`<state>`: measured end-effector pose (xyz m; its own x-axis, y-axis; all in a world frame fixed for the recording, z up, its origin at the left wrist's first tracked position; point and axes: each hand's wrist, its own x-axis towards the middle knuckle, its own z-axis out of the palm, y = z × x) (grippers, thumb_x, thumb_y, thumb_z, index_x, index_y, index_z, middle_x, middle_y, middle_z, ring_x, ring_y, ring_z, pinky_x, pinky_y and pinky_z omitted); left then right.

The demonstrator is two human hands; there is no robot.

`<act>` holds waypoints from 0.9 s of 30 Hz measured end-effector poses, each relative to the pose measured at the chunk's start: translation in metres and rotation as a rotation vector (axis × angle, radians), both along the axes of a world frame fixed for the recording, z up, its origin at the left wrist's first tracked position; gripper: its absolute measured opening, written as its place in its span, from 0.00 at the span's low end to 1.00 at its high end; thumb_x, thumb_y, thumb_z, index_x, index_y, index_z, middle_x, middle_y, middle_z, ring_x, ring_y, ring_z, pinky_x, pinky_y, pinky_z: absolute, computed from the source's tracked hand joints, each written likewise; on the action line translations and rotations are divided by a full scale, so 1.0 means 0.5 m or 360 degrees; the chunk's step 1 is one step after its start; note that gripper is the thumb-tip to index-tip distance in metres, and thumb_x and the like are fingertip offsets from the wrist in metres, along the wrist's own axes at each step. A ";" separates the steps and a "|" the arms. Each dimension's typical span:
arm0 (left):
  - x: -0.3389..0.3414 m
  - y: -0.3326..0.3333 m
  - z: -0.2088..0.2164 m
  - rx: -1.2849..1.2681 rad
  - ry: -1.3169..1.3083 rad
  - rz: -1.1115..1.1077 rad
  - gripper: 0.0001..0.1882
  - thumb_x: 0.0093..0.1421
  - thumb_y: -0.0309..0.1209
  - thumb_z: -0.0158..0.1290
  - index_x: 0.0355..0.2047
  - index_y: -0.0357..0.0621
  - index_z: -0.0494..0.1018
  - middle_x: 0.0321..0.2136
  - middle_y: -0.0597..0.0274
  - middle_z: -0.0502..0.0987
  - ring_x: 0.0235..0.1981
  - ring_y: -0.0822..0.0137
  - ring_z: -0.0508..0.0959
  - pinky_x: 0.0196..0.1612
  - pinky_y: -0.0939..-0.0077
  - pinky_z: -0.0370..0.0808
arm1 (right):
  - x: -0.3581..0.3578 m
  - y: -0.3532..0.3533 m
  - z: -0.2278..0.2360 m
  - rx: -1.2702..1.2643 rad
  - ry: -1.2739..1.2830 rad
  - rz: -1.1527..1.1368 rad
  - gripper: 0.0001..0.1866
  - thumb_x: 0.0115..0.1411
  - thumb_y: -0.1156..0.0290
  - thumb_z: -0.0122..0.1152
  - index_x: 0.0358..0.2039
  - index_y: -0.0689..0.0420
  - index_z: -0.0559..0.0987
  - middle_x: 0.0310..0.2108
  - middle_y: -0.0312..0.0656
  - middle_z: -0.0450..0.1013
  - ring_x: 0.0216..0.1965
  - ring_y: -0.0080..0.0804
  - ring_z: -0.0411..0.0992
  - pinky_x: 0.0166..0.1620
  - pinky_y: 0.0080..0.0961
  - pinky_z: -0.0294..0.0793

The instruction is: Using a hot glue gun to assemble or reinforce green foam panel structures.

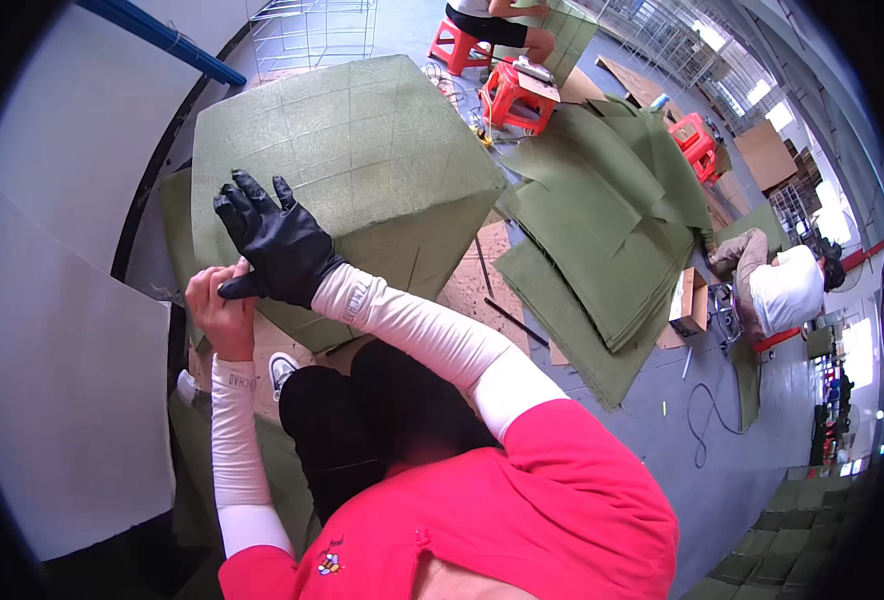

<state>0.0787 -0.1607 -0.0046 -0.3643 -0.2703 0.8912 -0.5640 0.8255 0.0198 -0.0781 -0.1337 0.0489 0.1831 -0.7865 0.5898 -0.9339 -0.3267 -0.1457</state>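
A big cube covered in olive-green fabric stands in front of me. My right hand, in a black glove, lies flat on the cube's near face with its fingers spread. Just below it, my bare left hand is closed on the fabric at the cube's lower near edge and touches the gloved thumb. Both forearms wear white sleeves. My knees in black trousers sit right under the cube.
A stack of green fabric sheets lies on the floor to the right. Red stools stand behind it, and a cardboard box and a cable lie nearby. A person in white crouches at right. A white panel stands at left.
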 end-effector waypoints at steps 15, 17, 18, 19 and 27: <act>-0.018 0.012 -0.004 -0.0051 -0.0024 0.0068 0.20 0.44 0.36 0.70 0.38 0.46 0.82 0.31 0.68 0.76 0.37 0.64 0.76 0.46 0.63 0.71 | -0.477 0.121 -0.039 -0.0296 -0.0728 -0.0522 0.44 0.63 0.45 0.57 0.68 0.63 0.58 0.69 0.55 0.57 0.69 0.49 0.56 0.69 0.45 0.53; -0.017 0.006 -0.006 -0.0055 0.0008 0.0066 0.22 0.44 0.36 0.70 0.40 0.45 0.82 0.31 0.67 0.76 0.37 0.64 0.76 0.46 0.64 0.72 | -0.500 0.125 -0.038 -0.0588 -0.1342 -0.0213 0.36 0.69 0.51 0.51 0.67 0.63 0.60 0.65 0.52 0.62 0.66 0.44 0.61 0.66 0.39 0.59; -0.014 0.006 -0.010 -0.0054 0.0015 0.0055 0.23 0.44 0.35 0.70 0.42 0.44 0.81 0.31 0.67 0.76 0.37 0.64 0.76 0.46 0.64 0.72 | -0.507 0.130 -0.036 -0.0842 -0.1623 -0.0067 0.32 0.72 0.54 0.47 0.66 0.64 0.61 0.63 0.50 0.66 0.64 0.41 0.64 0.64 0.36 0.62; -0.010 0.005 -0.014 -0.0056 0.0059 0.0033 0.25 0.44 0.35 0.71 0.43 0.44 0.81 0.31 0.67 0.76 0.38 0.63 0.75 0.46 0.64 0.72 | -0.515 0.134 -0.030 -0.1113 -0.1881 0.0131 0.28 0.74 0.57 0.43 0.66 0.64 0.62 0.60 0.48 0.69 0.61 0.38 0.66 0.62 0.34 0.65; 0.000 0.003 -0.054 0.0261 0.0342 -0.0157 0.40 0.46 0.23 0.71 0.60 0.39 0.67 0.39 0.60 0.81 0.42 0.58 0.77 0.47 0.64 0.74 | -0.582 0.108 -0.134 -0.1404 -0.1732 -0.0502 0.29 0.65 0.44 0.55 0.59 0.49 0.70 0.52 0.37 0.72 0.53 0.41 0.73 0.52 0.40 0.73</act>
<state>0.0788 -0.1594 -0.0316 -0.2036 -0.3896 0.8982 -0.4496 0.8521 0.2677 -0.3692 -0.0798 -0.0180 -0.7778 -0.0190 0.6282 -0.5408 -0.4893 -0.6842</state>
